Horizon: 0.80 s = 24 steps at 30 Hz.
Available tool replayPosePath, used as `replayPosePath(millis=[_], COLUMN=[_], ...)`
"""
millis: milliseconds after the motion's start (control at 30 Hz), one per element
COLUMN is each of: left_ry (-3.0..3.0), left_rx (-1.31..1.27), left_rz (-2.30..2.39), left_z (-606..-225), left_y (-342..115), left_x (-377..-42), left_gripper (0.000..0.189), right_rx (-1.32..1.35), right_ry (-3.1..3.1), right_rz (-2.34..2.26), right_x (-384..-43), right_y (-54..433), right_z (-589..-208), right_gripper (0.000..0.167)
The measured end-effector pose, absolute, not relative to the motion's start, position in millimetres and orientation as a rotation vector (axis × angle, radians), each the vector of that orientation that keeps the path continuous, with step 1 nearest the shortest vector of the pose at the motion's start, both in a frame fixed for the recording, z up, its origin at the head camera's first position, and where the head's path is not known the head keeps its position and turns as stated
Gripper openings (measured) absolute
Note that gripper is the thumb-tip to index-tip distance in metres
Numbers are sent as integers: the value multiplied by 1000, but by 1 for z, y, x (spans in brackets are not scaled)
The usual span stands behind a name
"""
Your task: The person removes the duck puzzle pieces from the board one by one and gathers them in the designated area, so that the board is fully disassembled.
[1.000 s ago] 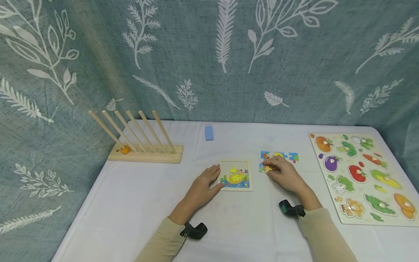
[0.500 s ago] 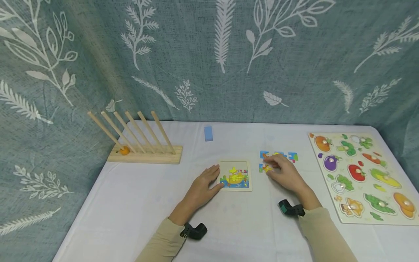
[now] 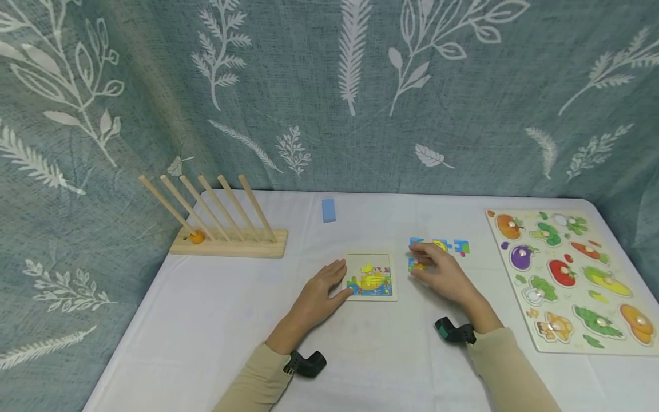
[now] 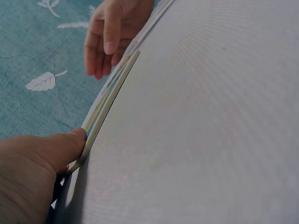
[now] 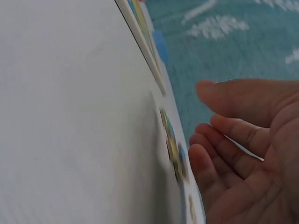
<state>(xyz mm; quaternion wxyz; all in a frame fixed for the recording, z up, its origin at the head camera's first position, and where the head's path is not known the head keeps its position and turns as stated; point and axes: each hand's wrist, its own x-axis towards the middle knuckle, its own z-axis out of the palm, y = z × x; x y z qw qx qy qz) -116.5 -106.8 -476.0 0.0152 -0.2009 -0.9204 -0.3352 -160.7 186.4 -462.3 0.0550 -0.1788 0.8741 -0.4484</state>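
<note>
A small square wooden puzzle tray [image 3: 370,259] lies mid-table, a yellow duck picture filling its lower part and bare board showing above. My left hand [image 3: 321,290] rests at the tray's left side, fingers stretched out, thumb on the near left corner; the left wrist view shows that thumb [image 4: 67,145] against the rim. To the right, my right hand [image 3: 444,276] hovers over loose jigsaw pieces, thumb and fingers apart with nothing between them. A blue-green piece [image 3: 461,246] and a yellow-blue piece [image 3: 440,244] lie beyond it; another piece [image 3: 416,265] is partly hidden under the fingers.
On the left stands a wooden peg rack [image 3: 231,247] with several tall rods and an orange bead [image 3: 197,236]. A blue block [image 3: 328,210] lies at the back. A large vegetable knob puzzle board [image 3: 561,303] occupies the right side. A patterned curtain [image 3: 319,86] hangs behind.
My right hand has shifted slightly left, and its thumb and fingers have spread apart above the loose pieces. My left hand and the tray have stayed in place.
</note>
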Motion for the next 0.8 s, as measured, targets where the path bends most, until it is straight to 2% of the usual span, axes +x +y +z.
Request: replayPosePath(millis=[800], left_ry=[-2877], left_rx=[-615], left_rz=[-1044], left_z=[-475], left_y=[-108], left_x=[-116], left_gripper=[57], right_rx=[-750], right_ry=[2555], right_rz=[-1195], right_x=[-163], right_y=[116], right_z=[-458], right_gripper=[48])
